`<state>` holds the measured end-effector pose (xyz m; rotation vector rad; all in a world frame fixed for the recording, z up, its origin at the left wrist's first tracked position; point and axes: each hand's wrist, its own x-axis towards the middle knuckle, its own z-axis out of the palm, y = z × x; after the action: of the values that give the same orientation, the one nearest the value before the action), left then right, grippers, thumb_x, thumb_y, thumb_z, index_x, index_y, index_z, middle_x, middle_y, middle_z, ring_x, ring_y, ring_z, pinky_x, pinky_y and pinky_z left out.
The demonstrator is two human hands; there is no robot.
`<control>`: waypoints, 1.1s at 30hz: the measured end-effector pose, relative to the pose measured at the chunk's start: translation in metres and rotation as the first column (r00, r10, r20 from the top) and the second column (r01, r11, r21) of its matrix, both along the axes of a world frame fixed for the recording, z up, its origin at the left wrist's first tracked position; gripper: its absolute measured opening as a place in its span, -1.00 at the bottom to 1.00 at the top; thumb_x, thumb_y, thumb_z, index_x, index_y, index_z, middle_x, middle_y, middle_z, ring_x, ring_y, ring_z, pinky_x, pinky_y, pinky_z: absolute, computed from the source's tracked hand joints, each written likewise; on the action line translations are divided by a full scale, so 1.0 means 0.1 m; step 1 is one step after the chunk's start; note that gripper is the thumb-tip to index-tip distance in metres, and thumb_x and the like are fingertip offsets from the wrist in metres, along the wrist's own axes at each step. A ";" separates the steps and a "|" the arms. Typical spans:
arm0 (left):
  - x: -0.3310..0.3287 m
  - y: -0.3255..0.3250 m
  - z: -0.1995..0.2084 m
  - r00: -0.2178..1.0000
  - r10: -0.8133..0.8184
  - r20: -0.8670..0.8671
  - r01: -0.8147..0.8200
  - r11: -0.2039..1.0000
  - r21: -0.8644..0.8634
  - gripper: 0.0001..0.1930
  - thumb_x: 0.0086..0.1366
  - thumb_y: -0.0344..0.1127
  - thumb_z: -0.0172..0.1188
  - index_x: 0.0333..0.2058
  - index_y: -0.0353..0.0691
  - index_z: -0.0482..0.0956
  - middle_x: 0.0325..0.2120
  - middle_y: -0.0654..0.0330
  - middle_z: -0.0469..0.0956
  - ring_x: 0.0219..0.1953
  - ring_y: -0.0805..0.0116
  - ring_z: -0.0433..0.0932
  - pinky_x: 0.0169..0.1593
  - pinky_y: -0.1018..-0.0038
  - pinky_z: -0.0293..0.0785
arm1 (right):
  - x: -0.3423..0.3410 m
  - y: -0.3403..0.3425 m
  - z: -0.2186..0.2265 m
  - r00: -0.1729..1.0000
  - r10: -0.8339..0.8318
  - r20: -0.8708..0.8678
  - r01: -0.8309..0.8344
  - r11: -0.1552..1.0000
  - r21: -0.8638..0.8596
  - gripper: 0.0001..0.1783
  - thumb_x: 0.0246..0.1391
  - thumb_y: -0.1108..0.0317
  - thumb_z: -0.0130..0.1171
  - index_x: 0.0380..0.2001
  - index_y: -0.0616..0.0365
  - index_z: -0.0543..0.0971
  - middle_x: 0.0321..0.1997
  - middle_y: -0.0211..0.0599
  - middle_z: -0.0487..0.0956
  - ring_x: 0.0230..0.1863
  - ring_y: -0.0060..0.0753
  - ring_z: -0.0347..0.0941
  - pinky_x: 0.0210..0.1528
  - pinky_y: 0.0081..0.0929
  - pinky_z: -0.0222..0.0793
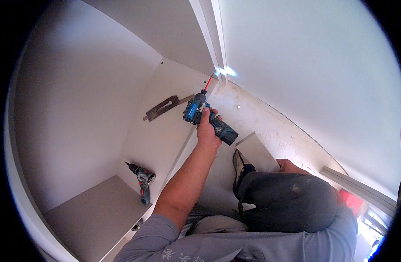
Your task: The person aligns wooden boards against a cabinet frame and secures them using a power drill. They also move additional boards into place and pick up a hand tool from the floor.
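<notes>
My left hand [208, 129] is wrapped round the handle of a blue and black cordless impact driver [194, 109]. Its long red bit [208, 83] points up toward the cabinet corner, close to a small dark hole; whether the tip touches anything is unclear. Beyond my bent knee, my right hand [291, 166] grips the end of a short pale board [256, 153], its fingers partly hidden. Left of the driver, a dark slotted metal tool [163, 108] with a thin blade lies on the cabinet's white panel [150, 131].
A second cordless drill [142, 179], black and grey with red parts, lies further left inside the cabinet, beside a grey-brown board [95, 214]. A large pale panel [305, 56] rises at right. My shoe [239, 166] is against the short board. Dusty floor [261, 118] lies between.
</notes>
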<state>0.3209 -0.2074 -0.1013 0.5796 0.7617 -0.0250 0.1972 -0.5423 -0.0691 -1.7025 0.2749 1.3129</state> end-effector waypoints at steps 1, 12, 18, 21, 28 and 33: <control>0.01 -0.01 0.01 1.000 0.001 -0.003 -0.001 1.000 -0.001 -0.76 0.42 -0.09 0.27 -0.11 -0.06 0.51 -0.31 0.24 0.59 -0.31 0.31 0.49 -0.16 0.37 0.53 | -0.03 0.00 -0.01 1.000 -0.005 0.003 0.005 1.000 0.002 -0.50 0.06 0.31 0.51 0.06 0.26 0.64 0.00 -0.19 0.72 0.03 -0.37 0.61 0.11 -0.31 0.52; 0.20 0.29 0.01 0.991 -0.062 -0.116 0.078 0.988 0.135 -0.71 0.48 0.00 0.15 -0.02 -0.02 0.51 -0.21 0.30 0.64 -0.25 0.36 0.52 -0.12 0.33 0.50 | -0.05 -0.08 -0.07 1.000 -0.013 0.016 0.012 1.000 0.022 -0.49 0.05 0.31 0.52 0.06 0.26 0.63 0.00 -0.19 0.72 0.02 -0.37 0.61 0.11 -0.31 0.52; -0.12 0.26 0.04 0.994 -0.078 -0.073 0.079 0.997 0.007 -0.60 0.46 0.09 0.15 0.11 0.04 0.43 -0.13 0.31 0.65 -0.32 0.37 0.54 -0.29 0.33 0.56 | -0.07 -0.04 -0.11 1.000 -0.017 0.005 0.016 0.999 0.032 -0.49 0.05 0.30 0.52 0.06 0.25 0.63 0.00 -0.20 0.72 0.02 -0.37 0.61 0.11 -0.31 0.52; -0.09 0.22 0.08 0.995 -0.087 -0.043 0.086 0.996 -0.015 -0.60 0.46 0.08 0.15 0.11 0.04 0.43 -0.12 0.30 0.64 -0.31 0.37 0.55 -0.28 0.34 0.56 | -0.06 -0.05 -0.12 1.000 -0.010 0.010 0.009 0.999 0.030 -0.48 0.05 0.30 0.52 0.06 0.25 0.63 0.00 -0.20 0.72 0.02 -0.37 0.61 0.11 -0.31 0.52; 0.02 0.24 0.10 0.994 -0.111 -0.015 0.111 0.994 -0.004 -0.61 0.46 0.07 0.15 0.09 -0.01 0.44 -0.12 0.29 0.64 -0.32 0.36 0.54 -0.28 0.33 0.55 | -0.08 -0.06 -0.19 1.000 0.000 0.031 -0.001 0.999 0.038 -0.48 0.05 0.29 0.52 0.06 0.25 0.63 0.00 -0.20 0.72 0.02 -0.38 0.61 0.11 -0.31 0.52; 0.03 0.23 0.05 0.992 -0.124 -0.013 0.123 0.992 -0.020 -0.62 0.47 0.07 0.14 0.07 -0.03 0.45 -0.12 0.28 0.64 -0.33 0.35 0.55 -0.28 0.33 0.56 | -0.12 -0.10 -0.33 1.000 -0.007 0.025 0.005 0.998 0.058 -0.48 0.05 0.29 0.52 0.06 0.25 0.63 0.00 -0.20 0.72 0.02 -0.38 0.61 0.11 -0.32 0.51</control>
<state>0.3237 -0.1842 -0.0959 0.6082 0.7382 -0.1507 0.1853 -0.5518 -0.1017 -1.6676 0.2253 1.2820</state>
